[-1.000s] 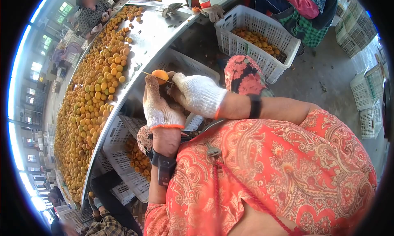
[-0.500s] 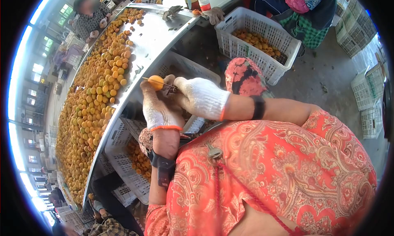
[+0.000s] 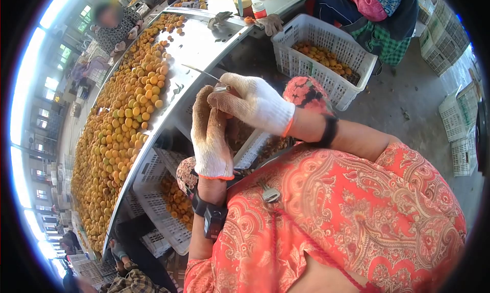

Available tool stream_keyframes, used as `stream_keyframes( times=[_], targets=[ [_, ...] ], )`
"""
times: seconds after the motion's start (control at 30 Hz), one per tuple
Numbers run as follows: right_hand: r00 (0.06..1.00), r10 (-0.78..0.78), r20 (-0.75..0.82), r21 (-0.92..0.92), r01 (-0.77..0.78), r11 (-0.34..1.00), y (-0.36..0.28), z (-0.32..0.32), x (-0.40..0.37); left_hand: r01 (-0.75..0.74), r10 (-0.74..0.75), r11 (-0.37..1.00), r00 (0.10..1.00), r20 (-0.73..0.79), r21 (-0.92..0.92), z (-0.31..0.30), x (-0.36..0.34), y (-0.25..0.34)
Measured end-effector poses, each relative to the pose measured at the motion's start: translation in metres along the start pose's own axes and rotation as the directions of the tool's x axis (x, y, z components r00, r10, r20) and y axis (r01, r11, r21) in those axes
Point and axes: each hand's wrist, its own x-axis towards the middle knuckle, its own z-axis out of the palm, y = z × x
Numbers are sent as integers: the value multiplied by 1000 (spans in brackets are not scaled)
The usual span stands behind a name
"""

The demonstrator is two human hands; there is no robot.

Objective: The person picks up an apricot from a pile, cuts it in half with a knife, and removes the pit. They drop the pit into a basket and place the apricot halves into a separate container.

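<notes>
My right hand (image 3: 258,103), in a white knit glove stained brown at the fingers, is closed on a thin metal tool (image 3: 200,71) whose long narrow end points up and left. My left hand (image 3: 212,140), gloved alike, is raised against the right fingertips with its fingers bent inward. A small orange patch of an apricot (image 3: 228,116) shows between the hands; the rest of it is hidden by the gloves. Left of my hands, a heap of whole apricots (image 3: 117,135) covers the metal table (image 3: 191,48).
Below my hands stands a white crate (image 3: 250,151). Another crate (image 3: 176,232) at lower left and one (image 3: 326,71) at upper right hold apricot pieces. On the table lie a grey glove (image 3: 219,21) and a jar (image 3: 242,2). Co-workers sit around; stacked crates (image 3: 444,30) stand at right.
The tool has come out of the whole apricot and now points free, up and left. My right hand has risen slightly, and the apricot has gone mostly out of sight between the gloves.
</notes>
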Motion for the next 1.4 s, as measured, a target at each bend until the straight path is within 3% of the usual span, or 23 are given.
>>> stream_keyframes(
  times=[0.07,0.1,0.13,0.2,0.27,0.33,0.4,0.47,0.5,0.53,0.57,0.63,0.73,0.77,0.8,0.87,0.93,0.97,1.03,1.13,1.27,1.33,1.4],
  targets=[
    [942,223,250,201,-276,940,-4,-4,3,-23,22,999,999,-23,-22,-1,-1,1],
    [941,222,254,200,-276,940,-4,-2,2,-82,77,995,994,73,62,-5,-2,1],
    [956,195,217,223,-243,944,-4,0,1,-147,122,979,977,173,141,-7,-3,3],
    [969,169,181,243,-210,947,-4,3,-1,-171,142,951,982,127,258,8,-10,13],
    [995,-87,42,66,84,994,-3,6,-1,-186,166,910,982,84,371,15,-15,17],
    [981,-194,27,-44,195,980,2,9,-1,144,-135,971,989,59,-189,14,-20,16],
    [953,-302,24,-155,302,941,3,11,0,236,-247,905,969,14,-355,19,-20,21],
    [959,-283,1,-130,281,951,0,12,-2,306,-361,802,933,-8,-513,17,-16,22],
    [997,5,74,210,-20,977,-11,10,-7,346,-375,787,926,51,-511,8,-12,21],
    [997,6,77,211,-22,977,-10,10,-6,386,-387,770,916,110,-508,3,-9,19],
    [992,118,39,388,-124,913,-8,10,-3,318,-249,783,948,199,-535,2,-6,16],
    [935,334,120,627,-332,705,-12,-2,0,296,-224,797,955,197,-527,-20,3,6],
    [915,311,256,719,-396,572,-1,-16,7,279,-217,805,960,178,-524,-21,3,5],
    [915,313,255,718,-396,572,0,-14,7,314,-300,813,948,109,-490,-12,-1,8],
    [916,342,210,584,-398,708,-8,-9,8,349,-376,817,926,35,-459,-4,-3,9],
    [953,267,144,342,-301,890,-6,1,4,333,-349,855,936,33,-398,-4,-5,2],
    [968,182,174,294,-227,928,0,1,2,164,-163,970,986,19,-177,-2,-7,0],
    [968,181,175,294,-227,928,4,3,2,163,-162,971,987,18,-178,-2,-7,1],
    [997,-22,77,95,15,995,9,8,0,125,-120,987,991,50,-101,-4,-8,4],
    [999,-5,43,59,2,998,5,9,-4,112,-108,992,992,71,-60,-7,-9,7],
    [999,39,35,260,-47,964,4,13,-4,67,-63,995,996,63,-70,-4,-14,13],
    [897,393,202,459,-442,771,-9,9,-4,75,-68,992,995,69,-105,-6,-15,12],
    [914,365,179,494,-404,770,6,16,-2,82,-71,986,994,77,-142,-12,-11,3]
  ],
)
